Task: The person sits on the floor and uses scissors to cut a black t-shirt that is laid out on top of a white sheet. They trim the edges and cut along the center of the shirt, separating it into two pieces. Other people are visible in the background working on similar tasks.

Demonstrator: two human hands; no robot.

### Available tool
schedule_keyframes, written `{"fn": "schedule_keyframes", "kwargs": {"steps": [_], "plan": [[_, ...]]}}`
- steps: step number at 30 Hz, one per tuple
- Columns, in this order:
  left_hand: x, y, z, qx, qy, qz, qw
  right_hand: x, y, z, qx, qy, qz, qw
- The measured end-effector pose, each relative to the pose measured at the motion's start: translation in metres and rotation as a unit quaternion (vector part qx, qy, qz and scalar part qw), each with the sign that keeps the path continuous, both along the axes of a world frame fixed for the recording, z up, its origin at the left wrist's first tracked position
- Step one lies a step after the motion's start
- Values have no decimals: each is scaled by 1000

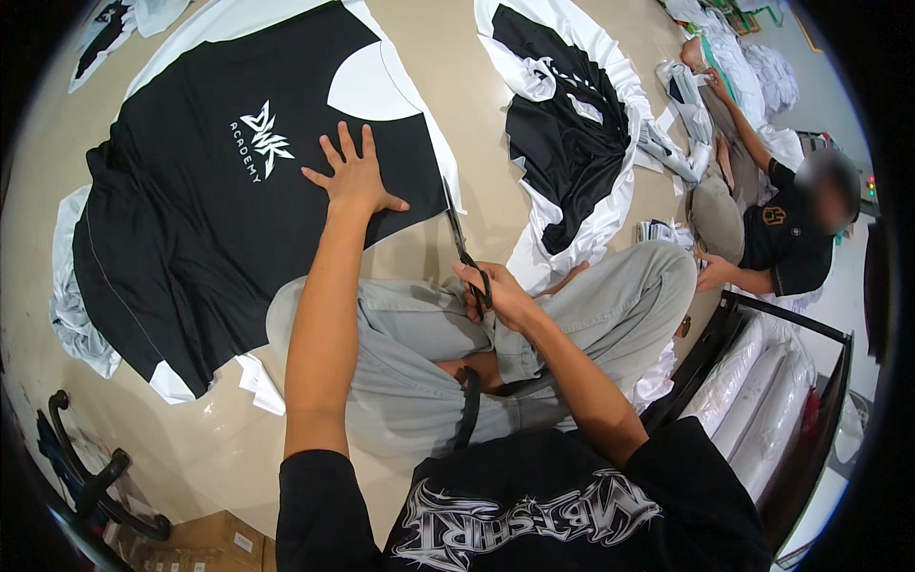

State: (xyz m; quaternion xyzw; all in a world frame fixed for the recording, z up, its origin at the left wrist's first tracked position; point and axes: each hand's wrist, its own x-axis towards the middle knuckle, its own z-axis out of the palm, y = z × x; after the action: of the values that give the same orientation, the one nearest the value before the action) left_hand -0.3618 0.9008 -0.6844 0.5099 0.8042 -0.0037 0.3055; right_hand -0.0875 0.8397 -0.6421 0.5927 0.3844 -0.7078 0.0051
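A large black fabric panel (191, 238) with a white printed emblem lies flat on the floor to my left, white fabric showing along its edges and at its curved neck cut-out. My left hand (357, 176) is spread flat on it, fingers apart, beside the emblem. In my right hand (496, 294) I grip black-handled scissors (457, 229) above my lap. Their blades point away from me and lie along the panel's right edge, next to a narrow white strip (452, 172). Whether the blades are parted is hard to see.
Another black fabric piece (572, 143) on white cloth lies crumpled ahead to the right. A seated co-worker (782, 214) is at the right among heaped white fabric. Plastic-wrapped rolls (753, 381) stand in a dark frame at lower right. Cardboard boxes (214, 543) sit at lower left.
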Motion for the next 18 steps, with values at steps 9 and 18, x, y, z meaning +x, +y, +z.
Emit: {"fn": "schedule_keyframes", "kwargs": {"steps": [9, 18], "plan": [[0, 4, -8, -15, 8, 4, 1000, -8, -5, 4, 24, -13, -15, 1000], [-1, 3, -6, -15, 8, 3, 1000, -6, -7, -5, 26, -13, -20, 999]]}}
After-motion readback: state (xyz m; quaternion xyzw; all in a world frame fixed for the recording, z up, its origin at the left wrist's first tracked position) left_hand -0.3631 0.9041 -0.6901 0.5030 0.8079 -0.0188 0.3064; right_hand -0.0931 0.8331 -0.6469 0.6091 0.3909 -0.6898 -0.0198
